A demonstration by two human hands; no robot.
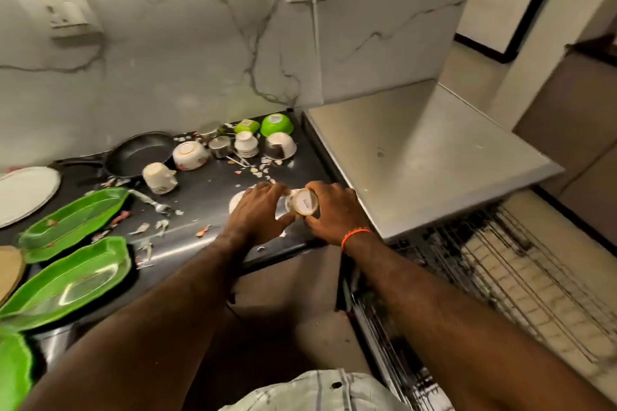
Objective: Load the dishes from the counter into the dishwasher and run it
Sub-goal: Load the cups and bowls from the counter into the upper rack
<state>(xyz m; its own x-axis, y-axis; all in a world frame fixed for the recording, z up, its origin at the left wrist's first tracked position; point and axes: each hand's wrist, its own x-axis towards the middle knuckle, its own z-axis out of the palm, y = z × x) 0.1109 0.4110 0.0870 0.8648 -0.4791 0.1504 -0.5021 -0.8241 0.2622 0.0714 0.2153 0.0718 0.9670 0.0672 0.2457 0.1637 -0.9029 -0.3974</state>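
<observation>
Both hands meet at the counter's front right corner. My right hand (335, 210) grips an upturned white cup (304, 205) with a sticker on its base. My left hand (258, 210) curls over a second white dish (235, 201) just left of it, thumb touching the cup. Further back on the dark counter (207, 197) lie more cups and bowls: a white mug on its side (159, 177), a flowered bowl (190, 155), a steel bowl (279, 145), two green bowls (276, 123). The dishwasher's wire rack (507, 277) is pulled out at lower right.
A black frying pan (140, 153), a white plate (25, 193) and green leaf-shaped trays (71, 220) fill the counter's left side, with a fork (152, 202) and food scraps scattered about. The dishwasher's grey top (424, 157) stands to the right. A plug and cord hang on the marble wall.
</observation>
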